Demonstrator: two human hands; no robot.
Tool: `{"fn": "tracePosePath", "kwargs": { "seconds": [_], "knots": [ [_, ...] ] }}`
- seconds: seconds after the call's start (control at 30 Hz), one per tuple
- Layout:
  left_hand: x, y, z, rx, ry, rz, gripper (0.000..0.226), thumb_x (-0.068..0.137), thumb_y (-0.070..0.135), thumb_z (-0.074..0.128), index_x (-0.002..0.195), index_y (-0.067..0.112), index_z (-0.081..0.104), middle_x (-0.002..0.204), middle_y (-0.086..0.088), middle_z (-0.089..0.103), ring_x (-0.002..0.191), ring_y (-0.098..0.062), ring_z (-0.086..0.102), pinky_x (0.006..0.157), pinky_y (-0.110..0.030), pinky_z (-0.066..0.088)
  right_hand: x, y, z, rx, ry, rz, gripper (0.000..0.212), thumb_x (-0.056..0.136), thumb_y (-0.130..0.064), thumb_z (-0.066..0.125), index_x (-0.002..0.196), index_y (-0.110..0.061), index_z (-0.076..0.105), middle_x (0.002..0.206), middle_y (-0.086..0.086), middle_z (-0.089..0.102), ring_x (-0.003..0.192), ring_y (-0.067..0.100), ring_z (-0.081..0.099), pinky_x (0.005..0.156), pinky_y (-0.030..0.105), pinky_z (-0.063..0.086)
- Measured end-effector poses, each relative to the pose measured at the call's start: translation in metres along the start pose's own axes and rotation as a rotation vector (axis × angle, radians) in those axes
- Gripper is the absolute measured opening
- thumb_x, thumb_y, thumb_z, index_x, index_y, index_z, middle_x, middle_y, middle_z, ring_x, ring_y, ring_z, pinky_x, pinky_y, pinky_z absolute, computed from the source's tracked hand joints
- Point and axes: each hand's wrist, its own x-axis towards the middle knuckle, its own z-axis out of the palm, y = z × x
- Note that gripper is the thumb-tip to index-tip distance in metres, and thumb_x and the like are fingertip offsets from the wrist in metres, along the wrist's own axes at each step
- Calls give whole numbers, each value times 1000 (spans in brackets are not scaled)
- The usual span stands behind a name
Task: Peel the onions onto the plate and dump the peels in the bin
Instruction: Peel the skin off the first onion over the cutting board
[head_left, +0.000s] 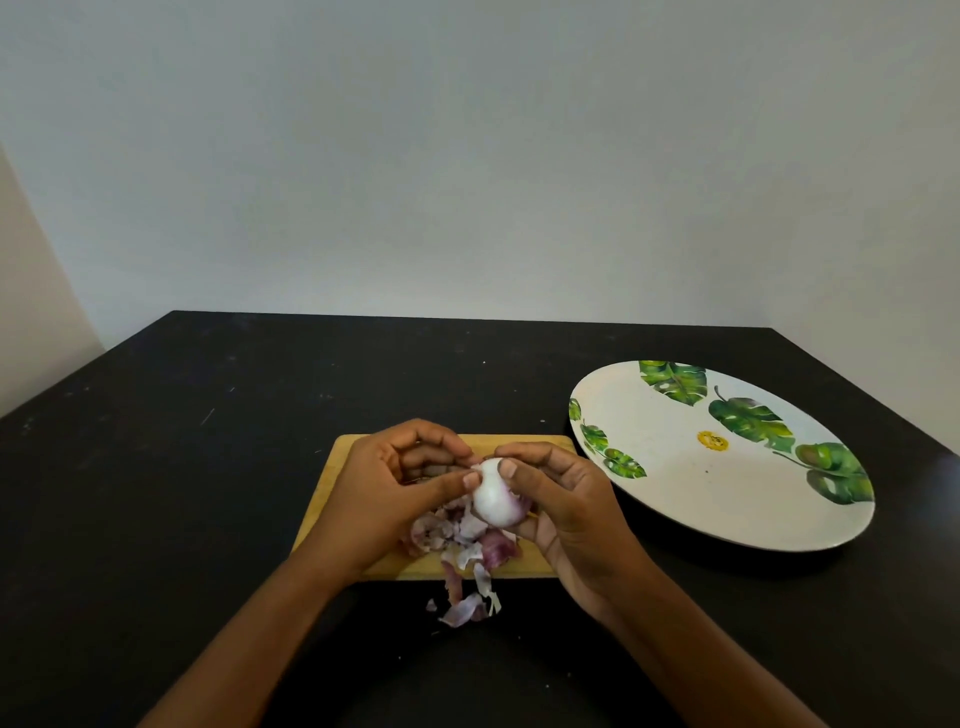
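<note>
- Head view: a mostly peeled onion, pale with a trace of purple at its base, is held just above the wooden cutting board, near the middle of the black table.
- The right hand is wrapped round the onion from 3 o'clock, with the thumb laid on the crown and the fingers curled underneath.
- The left hand is brought in from 9 o'clock. Its thumb is pressed against the onion's upper side and its fingers are curled close above, as if a last bit of skin is being pinched; whether any skin is actually caught cannot be told.
- A heap of purple peels is piled on the board below the onion, and a few loose scraps are spilled over the board's 6 o'clock edge onto the table.
- The leaf-patterned plate is set at 3 o'clock of the board, well apart from the hands, and nothing is seen on it.
- No bin is seen.
- Risks, as judged from here:
  - the slick, bared onion could be squeezed out of the grip and rolled off the table;
  - more skins could be brushed off the board by the wrists;
  - the scraps on the table could be missed when the peels are gathered for the bin.
</note>
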Motion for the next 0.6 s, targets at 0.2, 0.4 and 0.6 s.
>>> {"fn": "tracePosePath", "kwargs": {
  "seconds": [0.2, 0.4, 0.6],
  "knots": [
    [0, 0, -1, -151, -28, -87, 35, 63, 4, 71, 95, -1, 57, 86, -13, 72, 83, -20, 70, 68, -22, 55, 1, 2, -1, -105, 6, -25, 16, 73, -11, 71, 89, -10, 69, 88, 7, 75, 87, 25, 72, 66, 32, 59],
    [-3, -6, 5, -107, 15, -39, 34, 70, -5, 72, 94, 4, 50, 86, -11, 72, 81, -20, 70, 67, -23, 55, 2, 4, -2, -204, 38, -58, 13, 81, -3, 69, 83, -16, 71, 94, 11, 74, 96, 32, 69, 83, 47, 57],
    [-4, -12, 8, -30, 50, 69, 39, 65, 17, 74, 92, 8, 47, 88, -11, 71, 81, -23, 70, 68, -24, 55, 2, 4, -2, -224, 44, -55, 13, 82, -3, 69, 85, -16, 71, 94, 10, 74, 95, 31, 70, 83, 46, 58]
  ]
}}
